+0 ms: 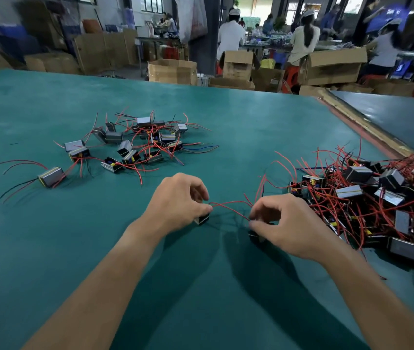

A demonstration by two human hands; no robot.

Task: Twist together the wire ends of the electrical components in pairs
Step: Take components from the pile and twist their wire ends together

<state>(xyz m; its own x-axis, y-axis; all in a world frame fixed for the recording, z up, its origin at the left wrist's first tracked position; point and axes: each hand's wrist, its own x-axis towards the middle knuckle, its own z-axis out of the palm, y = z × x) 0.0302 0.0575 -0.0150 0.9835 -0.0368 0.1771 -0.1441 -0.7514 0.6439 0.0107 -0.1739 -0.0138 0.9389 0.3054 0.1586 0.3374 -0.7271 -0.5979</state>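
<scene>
My left hand grips a small grey-and-black component just above the green table, fingers curled round it. Red wires run from it across to my right hand, whose thumb and fingers pinch the red wire ends at about mid-table. A second dark component lies under my right hand, mostly hidden. The two hands are a short span apart.
A spread group of components with red and black wires lies at the far left-middle of the table. A dense heap of components fills the right side. Cardboard boxes and several people stand beyond the table's far edge.
</scene>
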